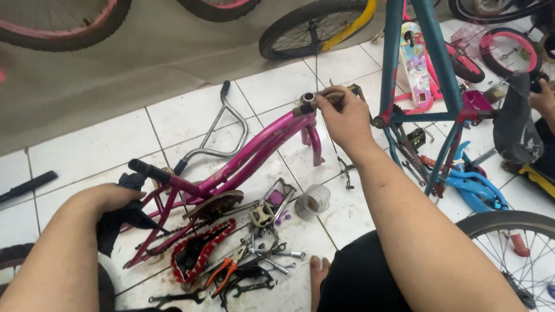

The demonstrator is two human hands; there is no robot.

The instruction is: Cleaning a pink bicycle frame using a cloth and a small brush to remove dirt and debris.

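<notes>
White floor tiles [104, 144] carry a magenta child's bicycle frame [254, 150] lying on its side, its head tube [306, 104] raised toward the right hand [344, 118], whose fingers are pinched together on a small part at the tube's top. Near the frame's rear end, the left hand [107, 199] is clamped on a black rag [124, 222] beside the seat post. Just below the frame lie a red chain guard [199, 251], orange-handled pliers [225, 270] and wrenches [272, 254].
</notes>
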